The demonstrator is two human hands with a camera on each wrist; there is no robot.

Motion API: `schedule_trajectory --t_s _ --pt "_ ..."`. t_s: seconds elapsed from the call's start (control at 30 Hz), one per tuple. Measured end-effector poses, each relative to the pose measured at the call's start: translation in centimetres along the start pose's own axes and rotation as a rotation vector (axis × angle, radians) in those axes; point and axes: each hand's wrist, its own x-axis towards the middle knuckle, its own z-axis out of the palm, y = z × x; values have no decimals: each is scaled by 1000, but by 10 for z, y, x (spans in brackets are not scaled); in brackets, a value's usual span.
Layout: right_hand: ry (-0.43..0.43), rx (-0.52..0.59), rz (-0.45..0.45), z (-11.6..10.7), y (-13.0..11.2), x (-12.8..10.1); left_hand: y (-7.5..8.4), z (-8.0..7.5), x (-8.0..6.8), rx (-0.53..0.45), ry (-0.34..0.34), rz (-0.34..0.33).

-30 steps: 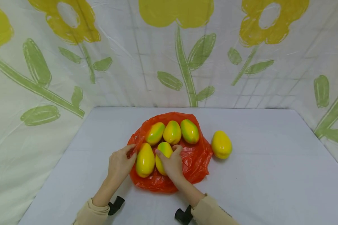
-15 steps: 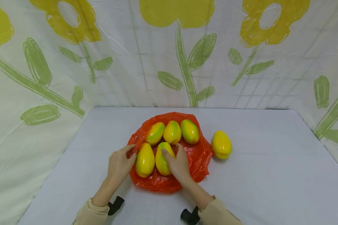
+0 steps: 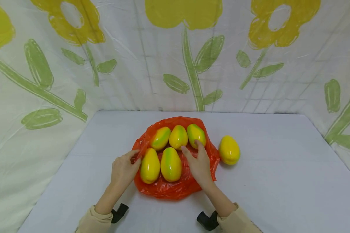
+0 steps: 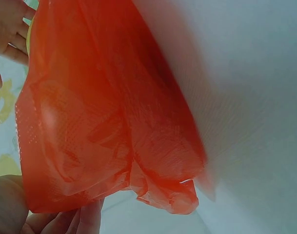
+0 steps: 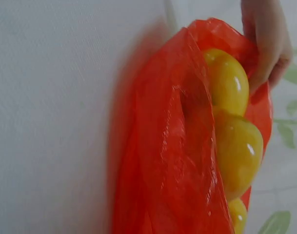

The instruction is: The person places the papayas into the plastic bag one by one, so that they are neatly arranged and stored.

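An orange-red plastic bag (image 3: 175,191) lies spread on the white table, with five yellow-green mangoes on it. Three form a back row (image 3: 178,137) and two lie in front (image 3: 170,164). A sixth mango (image 3: 229,149) lies on the table just right of the bag. My left hand (image 3: 134,159) pinches the bag's left edge beside the front-left mango (image 3: 150,165). My right hand (image 3: 193,149) lies with straight fingers over the bag's right part, its fingertips (image 3: 197,142) at the back-right mango (image 3: 196,134), holding nothing. In the right wrist view, the bag (image 5: 172,161) and mangoes (image 5: 238,146) fill the frame.
The white table (image 3: 280,181) extends far to the right and left of the bag. A flowered plastic curtain (image 3: 192,58) closes off the back and both sides. Black wrist-camera mounts (image 3: 207,220) sit at my sleeves.
My right hand has let go of the front-right mango and slid right and back. That mango now lies flat beside the front-left one. The left hand has stayed put.
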Motion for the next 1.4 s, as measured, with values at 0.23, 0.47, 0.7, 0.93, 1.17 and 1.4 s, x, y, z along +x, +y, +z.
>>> schedule_trajectory --t_s 0.23,0.47,0.7,0.93,1.17,1.4 --pt "20 -2 25 -10 1 3 0 -1 0 5 6 7" --pt "45 -26 -11 -26 3 6 1 -2 0 9 -2 -8" --pt "104 -103 -72 -57 1 10 2 -2 -1 12 -1 -9" --pt "164 -267 -23 -89 8 29 2 -3 0 12 -4 -15" --pt "134 -343 9 -105 21 45 0 -2 0 11 5 -6" --pt "101 -366 72 -110 34 53 0 -2 1 4 6 2"
